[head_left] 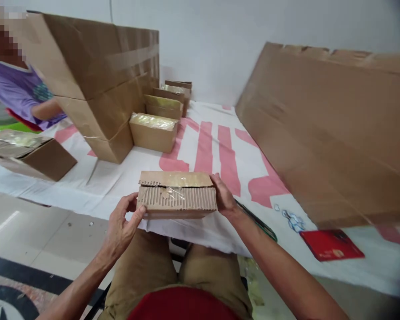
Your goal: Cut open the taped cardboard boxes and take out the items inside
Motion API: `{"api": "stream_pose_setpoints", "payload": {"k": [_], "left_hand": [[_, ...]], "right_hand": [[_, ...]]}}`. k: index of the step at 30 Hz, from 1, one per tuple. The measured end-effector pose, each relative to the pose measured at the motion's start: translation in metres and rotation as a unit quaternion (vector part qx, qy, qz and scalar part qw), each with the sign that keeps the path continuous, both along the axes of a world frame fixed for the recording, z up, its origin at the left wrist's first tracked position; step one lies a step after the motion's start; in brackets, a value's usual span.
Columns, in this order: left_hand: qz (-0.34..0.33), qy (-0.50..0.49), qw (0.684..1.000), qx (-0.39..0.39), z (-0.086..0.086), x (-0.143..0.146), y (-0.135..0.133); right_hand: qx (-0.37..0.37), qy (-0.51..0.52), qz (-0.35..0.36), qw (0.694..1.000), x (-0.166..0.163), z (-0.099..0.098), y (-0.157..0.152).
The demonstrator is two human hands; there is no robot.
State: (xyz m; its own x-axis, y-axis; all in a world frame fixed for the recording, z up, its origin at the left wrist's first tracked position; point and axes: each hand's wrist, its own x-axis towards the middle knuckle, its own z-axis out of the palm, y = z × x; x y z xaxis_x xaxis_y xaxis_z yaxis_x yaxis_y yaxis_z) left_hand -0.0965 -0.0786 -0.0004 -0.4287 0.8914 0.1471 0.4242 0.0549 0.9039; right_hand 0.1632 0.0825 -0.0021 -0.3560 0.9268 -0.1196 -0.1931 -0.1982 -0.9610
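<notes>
I hold a small cardboard box [177, 194] in front of me, just above the near edge of a white sheet with red markings [206, 146]. Its side shows torn corrugation and a strip of clear tape. My left hand [122, 226] grips the box's left end, thumb pressed on the front. My right hand [224, 195] clasps the right end, fingers curled over the top corner. My knees in tan trousers are below the box.
A row of several small taped boxes [153, 131] runs toward the wall beside stacked large cartons [96, 75]. A big flat cardboard sheet [333, 133] leans at right. A red booklet [331, 244] lies at lower right. Another person in purple [18, 91] is at far left.
</notes>
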Motion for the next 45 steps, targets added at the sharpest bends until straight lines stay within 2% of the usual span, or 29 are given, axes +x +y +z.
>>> {"api": "stream_pose_setpoints", "payload": {"k": [5, 8, 10, 13, 15, 17, 19, 21, 23, 25, 27, 30, 32, 35, 37, 39, 41, 43, 45], "left_hand": [[-0.026, 0.007, 1.0, -0.014, -0.002, 0.014, 0.007], [0.005, 0.044, 0.999, 0.005, -0.005, 0.014, 0.005], [0.027, 0.082, 0.995, 0.054, -0.002, 0.013, 0.004], [0.021, 0.156, 0.977, 0.146, 0.011, 0.014, 0.008], [-0.004, 0.204, 0.962, 0.181, 0.021, 0.016, 0.016], [-0.037, 0.233, 0.953, 0.189, 0.03, 0.019, 0.027], [-0.068, 0.249, 0.948, 0.186, 0.036, 0.023, 0.038], [-0.092, 0.265, 0.944, 0.175, 0.038, 0.027, 0.047], [-0.108, 0.28, 0.941, 0.159, 0.036, 0.029, 0.054], [-0.12, 0.29, 0.939, 0.138, 0.033, 0.029, 0.06], [-0.126, 0.294, 0.94, 0.115, 0.03, 0.028, 0.064], [-0.127, 0.282, 0.948, 0.076, 0.023, 0.025, 0.067], [-0.127, 0.266, 0.953, 0.064, 0.019, 0.023, 0.068], [-0.121, 0.255, 0.956, 0.076, 0.014, 0.023, 0.068], [-0.115, 0.253, 0.957, 0.088, 0.012, 0.023, 0.067], [-0.113, 0.252, 0.956, 0.097, 0.01, 0.024, 0.067], [-0.113, 0.25, 0.956, 0.102, 0.009, 0.025, 0.067], [-0.112, 0.251, 0.956, 0.106, 0.008, 0.026, 0.067], [-0.108, 0.252, 0.955, 0.11, 0.008, 0.026, 0.068]], "right_hand": [[0.055, -0.071, -0.049, 0.995, 0.05, 0.008, -0.001], [0.139, -0.195, -0.078, 0.968, 0.084, 0.008, -0.005], [0.197, -0.326, -0.078, 0.922, 0.112, 0.002, -0.011], [0.276, -0.517, -0.041, 0.809, 0.156, -0.019, -0.024], [0.289, -0.622, -0.026, 0.727, 0.177, -0.035, -0.032], [0.286, -0.69, -0.016, 0.664, 0.189, -0.049, -0.039], [0.288, -0.721, -0.01, 0.63, 0.192, -0.06, -0.043], [0.297, -0.727, -0.017, 0.618, 0.191, -0.067, -0.044], [0.307, -0.717, -0.03, 0.624, 0.191, -0.071, -0.044], [0.32, -0.687, -0.052, 0.65, 0.194, -0.071, -0.042], [0.335, -0.635, -0.092, 0.69, 0.198, -0.063, -0.041], [0.33, -0.547, -0.136, 0.757, 0.199, -0.035, -0.042], [0.279, -0.5, -0.115, 0.812, 0.192, -0.01, -0.044], [0.143, -0.41, -0.034, 0.9, 0.171, 0.024, -0.047], [0.078, -0.345, 0.028, 0.935, 0.154, 0.041, -0.048], [0.069, -0.309, 0.089, 0.944, 0.136, 0.055, -0.047], [0.106, -0.314, 0.155, 0.931, 0.119, 0.069, -0.047], [0.171, -0.357, 0.215, 0.893, 0.103, 0.083, -0.046], [0.24, -0.417, 0.252, 0.84, 0.09, 0.095, -0.045]]}}
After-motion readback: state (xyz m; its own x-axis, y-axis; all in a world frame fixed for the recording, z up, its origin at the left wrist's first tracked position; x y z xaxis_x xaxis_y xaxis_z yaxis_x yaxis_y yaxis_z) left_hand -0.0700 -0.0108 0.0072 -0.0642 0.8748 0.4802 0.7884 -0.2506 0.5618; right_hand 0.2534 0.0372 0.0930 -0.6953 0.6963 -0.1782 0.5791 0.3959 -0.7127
